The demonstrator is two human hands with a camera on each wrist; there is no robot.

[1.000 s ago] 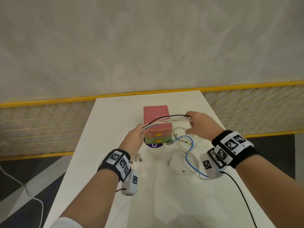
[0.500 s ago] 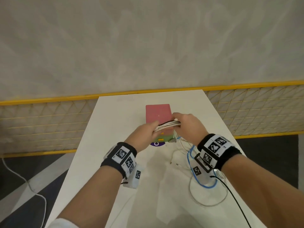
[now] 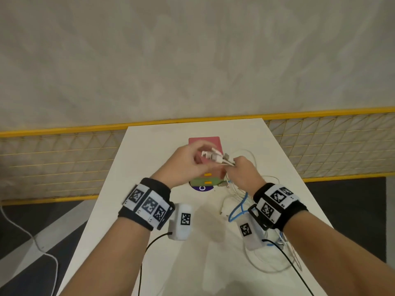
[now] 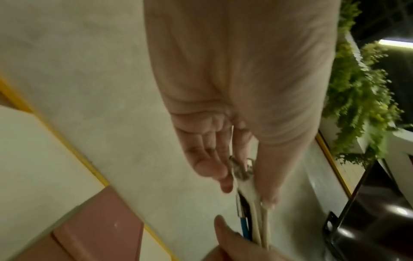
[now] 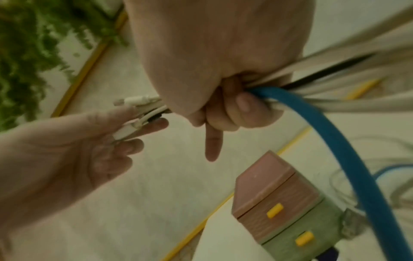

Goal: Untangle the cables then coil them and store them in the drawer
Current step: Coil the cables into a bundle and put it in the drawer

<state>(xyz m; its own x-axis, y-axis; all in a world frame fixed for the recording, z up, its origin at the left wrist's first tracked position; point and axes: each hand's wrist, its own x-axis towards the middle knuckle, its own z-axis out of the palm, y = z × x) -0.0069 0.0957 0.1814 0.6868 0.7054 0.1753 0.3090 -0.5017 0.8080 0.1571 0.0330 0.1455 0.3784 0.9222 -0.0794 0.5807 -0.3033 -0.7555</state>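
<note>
A bundle of white, black and blue cables [image 5: 317, 91] runs through my right hand [image 3: 234, 166], which grips it in a fist above the small drawer unit [image 3: 206, 180]. The bundle's plug ends [image 3: 214, 156] stick out toward my left hand [image 3: 202, 155], whose thumb and fingers pinch them [image 4: 243, 174]. The drawer unit has a pink top drawer [image 5: 274, 201] and a green lower one [image 5: 308, 234], both closed, with yellow handles. The rest of the cables trail down from the right fist onto the table, with the blue cable [image 3: 238, 209] looping among white ones [image 3: 253, 159].
The white table [image 3: 171, 248] is narrow, with its far edge against a yellow-framed mesh fence [image 3: 64, 159]. Loose cable loops [image 3: 269, 268] lie at the near right by my right forearm. A purple disc [image 3: 202, 188] lies under the drawer unit. A white cord [image 3: 32, 238] lies on the floor, left.
My hands have come together: the long span of cable once stretched between them is gone, and the left hand now holds the plug ends right beside the right fist.
</note>
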